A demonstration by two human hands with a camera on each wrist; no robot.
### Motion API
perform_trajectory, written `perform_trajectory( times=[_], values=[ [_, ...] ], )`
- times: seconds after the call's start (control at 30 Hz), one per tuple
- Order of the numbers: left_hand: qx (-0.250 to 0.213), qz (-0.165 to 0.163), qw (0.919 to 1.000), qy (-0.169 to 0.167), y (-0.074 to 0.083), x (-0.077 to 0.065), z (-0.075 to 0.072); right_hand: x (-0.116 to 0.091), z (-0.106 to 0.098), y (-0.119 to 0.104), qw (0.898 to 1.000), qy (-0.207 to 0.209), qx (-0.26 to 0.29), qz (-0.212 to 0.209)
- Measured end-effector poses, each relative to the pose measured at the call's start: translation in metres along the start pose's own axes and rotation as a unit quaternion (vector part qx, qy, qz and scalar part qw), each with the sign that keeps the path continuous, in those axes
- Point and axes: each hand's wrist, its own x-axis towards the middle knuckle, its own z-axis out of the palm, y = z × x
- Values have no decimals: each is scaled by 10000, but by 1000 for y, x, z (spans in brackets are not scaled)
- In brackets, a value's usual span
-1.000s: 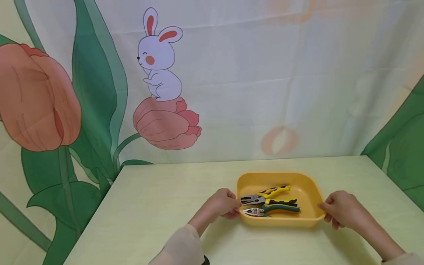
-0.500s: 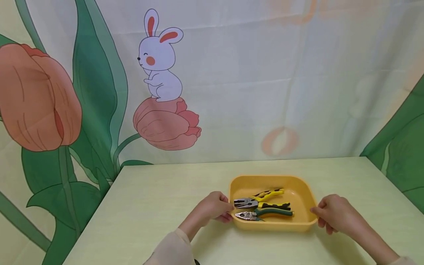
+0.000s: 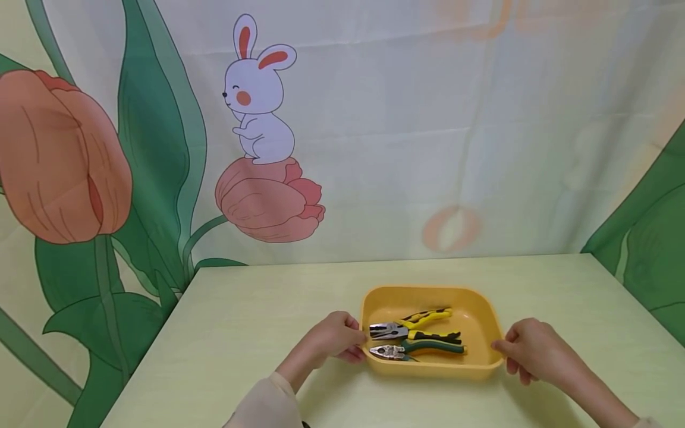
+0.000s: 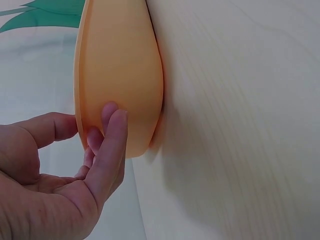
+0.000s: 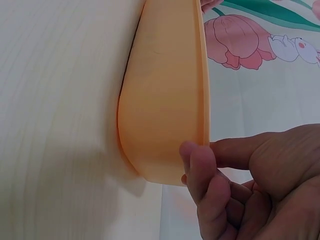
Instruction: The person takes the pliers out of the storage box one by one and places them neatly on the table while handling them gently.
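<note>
Yellow tray (image 3: 433, 371), two pliers (image 3: 423, 336) inside.
I see the left hand (image 3: 336, 336) pinch it at nine o'clock, right hand (image 3: 531, 347) at three.

A pale, lightly creased cloth (image 3: 369, 148) hangs behind the light-coloured bench (image 3: 251, 333), which shows faint wood grain in the wrist views. Printed on the cloth, a white rabbit (image 3: 264, 134) with red inner ears sits on a pink tulip (image 3: 262, 205) that leans sideways. A larger orange tulip (image 3: 59, 160) and broad green leaves (image 3: 152, 113) fill the left side; a blurred pinkish ring (image 3: 428, 229) shows lower right of the rabbit.
</note>
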Motion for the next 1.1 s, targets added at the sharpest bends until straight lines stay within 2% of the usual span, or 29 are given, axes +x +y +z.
perform_trajectory(
  times=[0.33, 0.67, 0.87, 1.1],
  values=[
    [127, -77, 9999, 29, -4, -5, -9, -6, 7, -7, 9999, 34, 15, -140],
    [133, -4, 9999, 53, -8, -16, -19, -9, 15, -17, 9999, -111, -36, 38],
    [196, -118, 9997, 114, -11, -21, -24, -10, 20, -22, 9998, -159, -71, 97],
    [297, -297, 9989, 217, -14, -25, -28, -12, 25, -26, 9998, -74, -175, -81]
  ],
)
